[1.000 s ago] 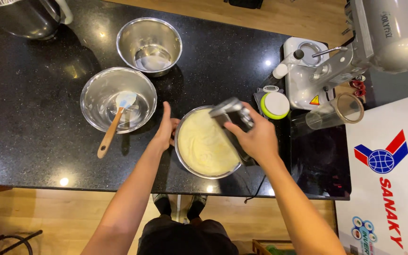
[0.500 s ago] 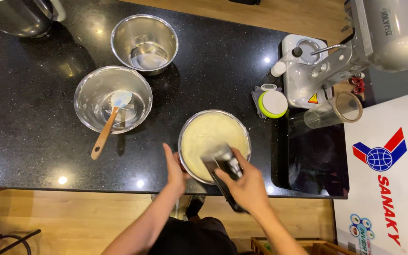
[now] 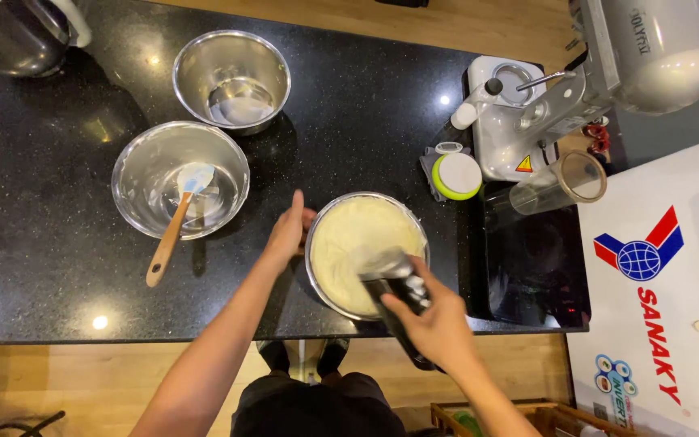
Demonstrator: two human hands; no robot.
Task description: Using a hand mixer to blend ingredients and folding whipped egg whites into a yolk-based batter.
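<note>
A steel bowl (image 3: 315, 241) of pale yellow batter (image 3: 349, 243) sits near the front edge of the black counter. My left hand (image 3: 289, 231) rests flat against the bowl's left rim. My right hand (image 3: 438, 324) grips a dark hand mixer (image 3: 394, 283) over the bowl's lower right side. The mixer's head is blurred above the batter.
A steel bowl (image 3: 135, 174) holding a wooden-handled spatula (image 3: 173, 231) stands to the left, and another steel bowl (image 3: 232, 57) behind it. A stand mixer (image 3: 608, 65), a green-rimmed round lid (image 3: 456, 176) and a clear cup (image 3: 560, 182) are on the right. A white chest (image 3: 657, 283) stands far right.
My right hand has drawn the hand mixer from the bowl's top toward its lower right. My left hand stays on the bowl's left rim. The view has shifted a little.
</note>
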